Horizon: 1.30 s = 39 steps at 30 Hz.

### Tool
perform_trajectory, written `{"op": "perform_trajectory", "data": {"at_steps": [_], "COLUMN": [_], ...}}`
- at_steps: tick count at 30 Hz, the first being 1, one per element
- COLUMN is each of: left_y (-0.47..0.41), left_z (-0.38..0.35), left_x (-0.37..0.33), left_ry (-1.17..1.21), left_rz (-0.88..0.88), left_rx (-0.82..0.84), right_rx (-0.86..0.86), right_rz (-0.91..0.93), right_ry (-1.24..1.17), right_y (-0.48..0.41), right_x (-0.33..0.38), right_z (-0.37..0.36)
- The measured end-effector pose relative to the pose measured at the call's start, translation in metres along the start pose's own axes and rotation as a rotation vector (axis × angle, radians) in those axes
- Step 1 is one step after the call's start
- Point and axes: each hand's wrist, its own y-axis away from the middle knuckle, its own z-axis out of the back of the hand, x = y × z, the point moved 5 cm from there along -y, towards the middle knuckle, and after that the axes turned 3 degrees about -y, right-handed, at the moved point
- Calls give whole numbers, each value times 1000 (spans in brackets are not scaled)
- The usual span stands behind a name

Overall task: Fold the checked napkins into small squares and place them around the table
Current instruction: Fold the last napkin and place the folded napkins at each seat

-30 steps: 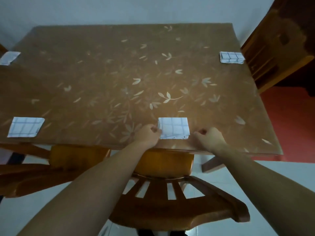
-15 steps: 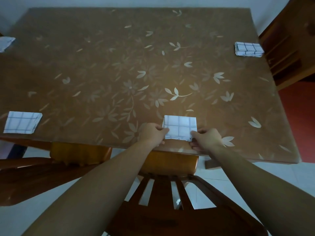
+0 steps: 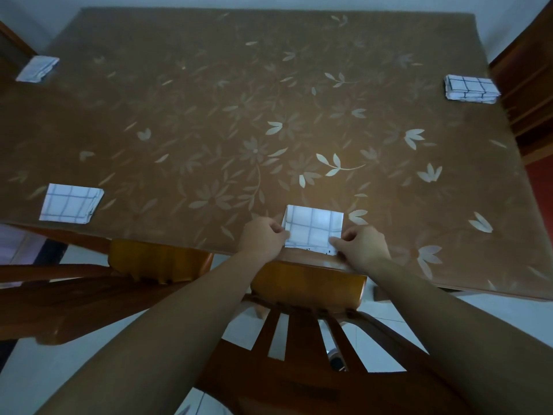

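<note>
A folded checked napkin (image 3: 314, 227) lies as a small square at the near edge of the brown flowered table (image 3: 239, 115). My left hand (image 3: 263, 238) pinches its left edge with curled fingers. My right hand (image 3: 363, 245) pinches its near right corner. Three more folded napkins lie on the table: one at the near left (image 3: 70, 202), one at the far left corner (image 3: 37, 68), one at the far right edge (image 3: 469, 88).
A wooden chair (image 3: 308, 324) stands tucked under the table right in front of me, below my arms. A second chair (image 3: 89, 289) stands to its left. Another wooden chair (image 3: 529, 85) stands at the table's right side. The floor is pale tile.
My right hand has come in from the table edge and taken hold of the napkin's near right corner. My left hand stays on its left edge. The view has shifted closer.
</note>
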Motion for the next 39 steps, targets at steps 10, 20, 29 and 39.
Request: {"op": "perform_trajectory", "data": {"at_steps": [10, 20, 29, 39], "left_y": [4, 8, 12, 11], "left_z": [2, 0, -8, -5], "left_x": [-6, -5, 2, 6], "left_ry": [-4, -80, 47, -1], "left_rz": [-20, -107, -8, -46], "left_rx": [-16, -36, 80, 28], "right_rx": [-34, -49, -32, -42], "right_rz": [-15, 24, 8, 6], "right_ry": [2, 47, 39, 25], "right_y": [0, 2, 2, 3], "right_x": [4, 1, -5, -6], "right_z": [-7, -3, -3, -7]}}
